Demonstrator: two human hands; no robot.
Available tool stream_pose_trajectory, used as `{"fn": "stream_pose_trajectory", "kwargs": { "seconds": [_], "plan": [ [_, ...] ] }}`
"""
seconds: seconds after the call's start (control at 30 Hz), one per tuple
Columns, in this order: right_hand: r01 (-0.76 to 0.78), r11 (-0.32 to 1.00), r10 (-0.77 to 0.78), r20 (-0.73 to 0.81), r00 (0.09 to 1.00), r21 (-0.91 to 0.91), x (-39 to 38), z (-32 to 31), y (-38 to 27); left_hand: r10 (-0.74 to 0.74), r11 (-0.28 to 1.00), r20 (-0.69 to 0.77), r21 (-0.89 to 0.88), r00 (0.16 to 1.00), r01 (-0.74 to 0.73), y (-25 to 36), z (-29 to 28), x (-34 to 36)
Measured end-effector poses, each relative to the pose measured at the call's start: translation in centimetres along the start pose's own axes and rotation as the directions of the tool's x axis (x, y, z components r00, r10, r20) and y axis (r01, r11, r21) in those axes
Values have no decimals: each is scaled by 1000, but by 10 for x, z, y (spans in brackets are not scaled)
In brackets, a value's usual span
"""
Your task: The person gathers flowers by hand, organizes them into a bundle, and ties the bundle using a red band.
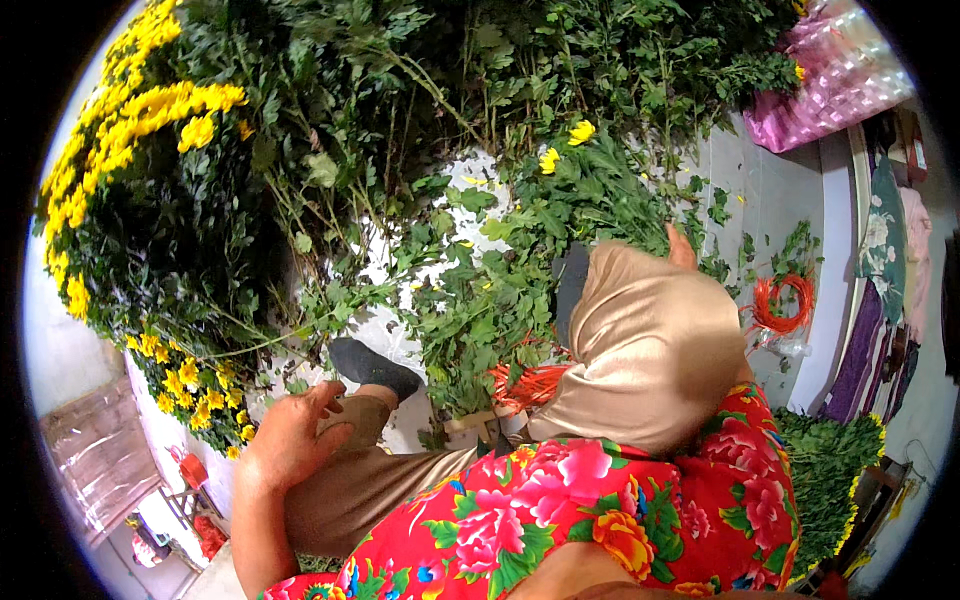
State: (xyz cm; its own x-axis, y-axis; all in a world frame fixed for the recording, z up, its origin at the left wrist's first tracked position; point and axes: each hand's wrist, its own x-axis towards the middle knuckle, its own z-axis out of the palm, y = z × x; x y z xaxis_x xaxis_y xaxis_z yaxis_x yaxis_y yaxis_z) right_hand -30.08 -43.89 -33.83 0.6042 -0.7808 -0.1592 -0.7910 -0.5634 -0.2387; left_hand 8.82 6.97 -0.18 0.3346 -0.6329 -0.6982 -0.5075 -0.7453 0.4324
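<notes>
My left hand (298,437) rests by my left knee, its fingers loosely bent and nothing in them. Beyond my raised right knee only the fingers of my right hand (682,247) show, stretched out; the knee hides the rest, and I see nothing held. Near those fingers lies a leafy chrysanthemum bunch (600,190) with two yellow blooms. A bundle of orange-red string (530,386) sits between my legs, among loose green leaves (465,340). To the left stands a large mass of yellow chrysanthemums (150,110) on long leafy stems.
Cut leafy stems (420,90) pile up across the far side. Right of my knee lies a coil of orange-red string (783,303). A pink shiny wrap (830,75) is at the far right, above hanging cloths (880,240). More greenery (825,480) stands behind my right side.
</notes>
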Motion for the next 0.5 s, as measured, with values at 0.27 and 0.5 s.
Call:
{"fn": "stream_pose_trajectory", "kwargs": {
  "seconds": [0.27, 0.5],
  "plan": [
    [229, 894, -235, -31, 971, 386, -42, -37, -31, -59, 997, -38, -49, 998, 57, 31, -15, 20],
    [87, 996, -80, 183, 980, -27, -31, -6, -59, 100, 983, 95, 143, 990, -113, 54, -27, 26]
  ]
}}
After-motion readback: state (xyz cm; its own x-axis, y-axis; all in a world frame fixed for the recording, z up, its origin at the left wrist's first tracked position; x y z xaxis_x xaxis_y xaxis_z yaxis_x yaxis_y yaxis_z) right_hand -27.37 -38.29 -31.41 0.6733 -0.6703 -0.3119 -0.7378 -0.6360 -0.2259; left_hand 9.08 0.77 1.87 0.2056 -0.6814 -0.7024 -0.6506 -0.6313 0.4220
